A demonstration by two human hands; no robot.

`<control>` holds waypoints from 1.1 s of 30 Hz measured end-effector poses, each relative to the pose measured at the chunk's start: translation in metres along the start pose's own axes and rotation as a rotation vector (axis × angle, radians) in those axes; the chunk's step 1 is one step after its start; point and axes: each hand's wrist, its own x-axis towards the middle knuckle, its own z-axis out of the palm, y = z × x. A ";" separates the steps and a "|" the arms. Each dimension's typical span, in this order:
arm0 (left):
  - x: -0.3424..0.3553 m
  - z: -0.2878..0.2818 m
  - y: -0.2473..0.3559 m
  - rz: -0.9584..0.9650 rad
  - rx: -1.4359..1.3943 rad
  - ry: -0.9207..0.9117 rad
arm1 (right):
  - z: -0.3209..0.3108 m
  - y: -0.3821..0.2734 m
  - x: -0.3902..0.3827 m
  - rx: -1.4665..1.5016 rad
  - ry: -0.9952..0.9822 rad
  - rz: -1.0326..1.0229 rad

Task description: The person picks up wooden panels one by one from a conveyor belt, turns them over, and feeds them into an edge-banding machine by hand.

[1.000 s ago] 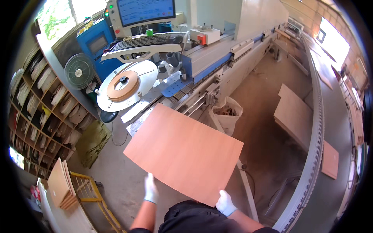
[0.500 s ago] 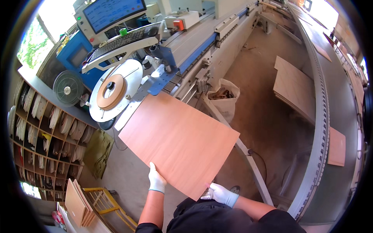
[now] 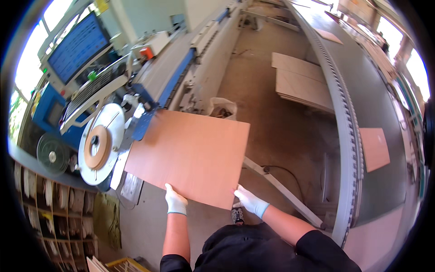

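A flat, reddish wood-grain board [image 3: 190, 156] lies in front of me, its far left corner at the blue metal plate [image 3: 146, 118] of the edge-banding machine. My left hand [image 3: 175, 200], in a white glove, grips the near edge with the thumb on top and the other fingers hidden beneath. Also white-gloved, my right hand [image 3: 249, 200] is closed on the near right corner. Left of the board, a reel of wood-coloured edge tape [image 3: 103, 147] sits on a large pale disc.
A conveyor [image 3: 376, 90] runs along the right with a small panel [image 3: 375, 148] on it. Stacked boards [image 3: 302, 84] stand beyond the floor gap. A white sack [image 3: 231, 107] and a slanted metal bar [image 3: 285, 192] are near the board. Shelves of tape rolls [image 3: 50, 204] line the left.
My view has swung to the right. The board is turned so that its right edge points more directly away from me, and both hands still hold it.
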 end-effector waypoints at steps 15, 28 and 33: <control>0.228 0.019 0.024 0.158 0.253 -0.399 | -0.229 0.112 -0.288 0.704 1.020 -0.772; 0.008 -0.115 -0.243 -0.081 2.005 -1.267 | -0.370 0.236 -0.482 1.031 1.677 -0.734; -0.061 -0.063 -0.243 0.099 2.102 -1.377 | -0.433 0.298 -0.500 1.052 1.630 -0.541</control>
